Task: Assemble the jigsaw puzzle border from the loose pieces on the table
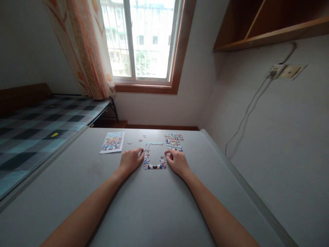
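Note:
On the pale table lies a rectangular puzzle frame (pixel 154 167) of joined edge pieces, hollow in the middle, with a gap on its upper right side. My left hand (pixel 130 160) rests at its left edge, fingers curled; whether anything is between them is too small to tell. By the right side my right hand (pixel 177 160) has its thumb and forefinger close together, and I cannot make out what they hold, if anything. Beyond the right hand is a heap of loose pieces (pixel 174 140). A few single pieces (pixel 140 140) lie behind the left hand.
A printed picture sheet (pixel 112 142) lies at the table's left. The table (pixel 149 212) meets a wall with a hanging cable (pixel 246 113) on the right. Left of it is a bed (pixel 51 120) with a checked cover. A window with a curtain (pixel 87 51) is ahead.

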A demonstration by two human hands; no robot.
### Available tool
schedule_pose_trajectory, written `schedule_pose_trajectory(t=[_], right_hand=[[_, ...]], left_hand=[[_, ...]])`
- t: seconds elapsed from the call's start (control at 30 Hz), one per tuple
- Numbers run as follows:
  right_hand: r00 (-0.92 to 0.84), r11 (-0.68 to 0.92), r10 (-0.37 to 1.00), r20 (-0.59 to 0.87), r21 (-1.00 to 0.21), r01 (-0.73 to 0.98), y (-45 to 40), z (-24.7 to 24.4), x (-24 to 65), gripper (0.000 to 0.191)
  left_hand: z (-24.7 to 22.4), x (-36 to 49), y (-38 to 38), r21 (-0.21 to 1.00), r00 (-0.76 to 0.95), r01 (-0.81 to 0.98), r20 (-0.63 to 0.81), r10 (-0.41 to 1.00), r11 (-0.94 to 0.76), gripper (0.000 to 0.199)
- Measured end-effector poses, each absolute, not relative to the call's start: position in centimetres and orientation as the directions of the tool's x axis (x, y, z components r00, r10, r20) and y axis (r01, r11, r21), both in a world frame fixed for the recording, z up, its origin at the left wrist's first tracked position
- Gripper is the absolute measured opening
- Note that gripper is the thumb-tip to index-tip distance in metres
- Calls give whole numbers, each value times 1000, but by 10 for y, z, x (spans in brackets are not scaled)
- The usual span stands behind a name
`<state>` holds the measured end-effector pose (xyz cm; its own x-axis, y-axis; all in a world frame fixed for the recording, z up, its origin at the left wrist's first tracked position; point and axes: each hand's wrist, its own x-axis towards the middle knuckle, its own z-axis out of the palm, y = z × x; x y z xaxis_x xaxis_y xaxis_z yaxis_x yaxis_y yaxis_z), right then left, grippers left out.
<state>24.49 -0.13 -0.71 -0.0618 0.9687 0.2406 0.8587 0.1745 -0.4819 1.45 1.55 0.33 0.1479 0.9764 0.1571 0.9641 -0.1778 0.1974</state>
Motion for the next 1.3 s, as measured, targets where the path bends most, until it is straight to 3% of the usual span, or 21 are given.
schedule_pose_trajectory(t=[1.3], right_hand=[[-66,183,968,244,-498,848,-2,-7,245,19]], left_hand=[[2,13,16,194,166,961,171,971,-198,38]])
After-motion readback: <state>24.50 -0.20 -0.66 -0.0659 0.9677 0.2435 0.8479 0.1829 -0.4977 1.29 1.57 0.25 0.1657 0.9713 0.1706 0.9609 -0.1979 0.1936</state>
